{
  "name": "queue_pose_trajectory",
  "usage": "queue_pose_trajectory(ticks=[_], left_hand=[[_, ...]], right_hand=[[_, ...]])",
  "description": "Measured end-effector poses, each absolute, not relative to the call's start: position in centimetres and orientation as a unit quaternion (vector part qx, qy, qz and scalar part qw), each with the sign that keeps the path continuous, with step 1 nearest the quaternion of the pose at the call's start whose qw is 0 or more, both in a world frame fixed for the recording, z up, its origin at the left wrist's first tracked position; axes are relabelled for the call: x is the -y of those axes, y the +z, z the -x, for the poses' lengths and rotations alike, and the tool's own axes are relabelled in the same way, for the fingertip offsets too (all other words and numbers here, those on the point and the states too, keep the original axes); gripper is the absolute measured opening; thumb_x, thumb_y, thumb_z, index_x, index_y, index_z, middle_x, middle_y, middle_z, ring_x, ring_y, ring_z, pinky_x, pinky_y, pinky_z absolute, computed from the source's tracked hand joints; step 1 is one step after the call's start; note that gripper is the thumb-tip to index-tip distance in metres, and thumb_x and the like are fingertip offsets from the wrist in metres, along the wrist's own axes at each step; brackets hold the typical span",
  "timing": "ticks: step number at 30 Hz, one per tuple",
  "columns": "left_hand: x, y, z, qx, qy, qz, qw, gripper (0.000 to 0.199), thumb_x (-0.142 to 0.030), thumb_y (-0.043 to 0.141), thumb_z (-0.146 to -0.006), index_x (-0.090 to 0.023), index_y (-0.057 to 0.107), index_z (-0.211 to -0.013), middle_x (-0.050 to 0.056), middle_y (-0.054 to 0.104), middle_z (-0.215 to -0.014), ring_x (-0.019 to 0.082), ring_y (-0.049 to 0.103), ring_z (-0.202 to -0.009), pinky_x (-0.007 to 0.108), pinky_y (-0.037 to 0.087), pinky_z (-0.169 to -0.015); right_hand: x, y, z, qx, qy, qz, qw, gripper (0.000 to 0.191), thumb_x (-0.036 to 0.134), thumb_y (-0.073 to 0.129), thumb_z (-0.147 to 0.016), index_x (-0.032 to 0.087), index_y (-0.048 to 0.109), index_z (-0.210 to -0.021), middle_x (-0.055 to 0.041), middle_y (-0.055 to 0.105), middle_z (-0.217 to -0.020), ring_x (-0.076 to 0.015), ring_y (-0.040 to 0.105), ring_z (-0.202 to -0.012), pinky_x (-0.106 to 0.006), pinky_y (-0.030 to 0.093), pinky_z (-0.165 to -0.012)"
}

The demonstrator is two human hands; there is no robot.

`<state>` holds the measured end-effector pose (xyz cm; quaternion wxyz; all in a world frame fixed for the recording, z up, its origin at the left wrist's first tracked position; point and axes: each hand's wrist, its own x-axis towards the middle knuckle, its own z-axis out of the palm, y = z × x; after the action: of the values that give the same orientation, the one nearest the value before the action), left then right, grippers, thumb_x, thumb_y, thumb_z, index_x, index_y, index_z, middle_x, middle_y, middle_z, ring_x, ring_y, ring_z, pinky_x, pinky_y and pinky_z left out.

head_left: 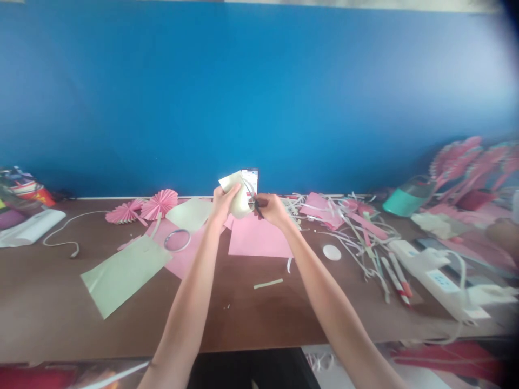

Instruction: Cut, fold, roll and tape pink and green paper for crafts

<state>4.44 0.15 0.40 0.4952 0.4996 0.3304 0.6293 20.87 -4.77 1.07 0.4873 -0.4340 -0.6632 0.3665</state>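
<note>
My left hand point(223, 203) is closed on a pale cream-green piece of paper point(240, 203), which bends over between my two hands. Fingers of my right hand point(272, 208) are wrapped round a pair of dark-handled scissors point(260, 205). The scissor blades point up and left at the right side of the paper. Behind the paper stands a lit phone point(252, 181), partly hidden. Below my hands lies a pink sheet point(259, 237) on the brown table. A narrow cut strip of pale paper point(268, 283) rests nearer to me.
Pale green sheets point(125, 275), folded pink paper fans point(159, 204) and a tape roll point(177, 240) lie left. To the right are tangled paper strips point(357, 237), a white disc point(332, 252), markers point(395, 278), a white power strip point(436, 278) and a teal container point(401, 201). A blue panel point(259, 97) stands behind.
</note>
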Motion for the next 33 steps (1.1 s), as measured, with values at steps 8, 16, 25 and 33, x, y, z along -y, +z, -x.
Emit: queue_pose_trajectory(ticks=[8,16,25,33], left_hand=[[0.1,0.3,-4.4,-0.347,0.613,-0.504,0.5,0.045,-0.046,0.08,-0.065,-0.011,0.07,-0.09,0.011,0.071,-0.086,0.019,0.067,-0.066,0.03,0.054,-0.059],[0.5,0.3,-4.4,-0.34,0.588,-0.507,0.531,0.043,-0.043,0.081,-0.065,-0.011,0.071,-0.091,0.013,0.071,-0.088,0.02,0.067,-0.068,0.032,0.054,-0.062],[-0.5,-1.3,-4.2,-0.417,0.574,-0.505,0.491,0.048,-0.049,0.08,-0.065,-0.013,0.069,-0.094,0.014,0.071,-0.096,0.021,0.067,-0.078,0.03,0.051,-0.066],[-1.4,-2.2,-3.0,-0.45,0.605,-0.424,0.502,0.044,-0.046,0.079,-0.065,-0.022,0.067,-0.1,0.009,0.069,-0.105,0.023,0.066,-0.09,0.031,0.052,-0.067]], right_hand=[[4.2,0.4,-21.1,0.656,0.363,0.434,0.5,0.027,0.025,0.059,-0.067,0.011,0.068,-0.089,0.001,0.059,-0.054,-0.0101,0.052,-0.041,-0.02,0.042,-0.038],[4.0,0.0,-21.1,0.663,0.365,0.421,0.5,0.028,0.02,0.056,-0.065,0.013,0.068,-0.089,0.0008,0.061,-0.056,-0.0117,0.056,-0.045,-0.021,0.045,-0.042],[3.6,-0.4,-22.2,0.596,0.347,0.465,0.555,0.018,0.029,0.062,-0.07,0.015,0.065,-0.082,0.0008,0.06,-0.058,-0.0097,0.052,-0.045,-0.02,0.04,-0.042],[3.1,-0.4,-23.4,0.543,0.368,0.539,0.528,0.026,0.031,0.07,-0.068,0.016,0.065,-0.089,-0.0019,0.066,-0.065,-0.0114,0.059,-0.052,-0.018,0.039,-0.043]])
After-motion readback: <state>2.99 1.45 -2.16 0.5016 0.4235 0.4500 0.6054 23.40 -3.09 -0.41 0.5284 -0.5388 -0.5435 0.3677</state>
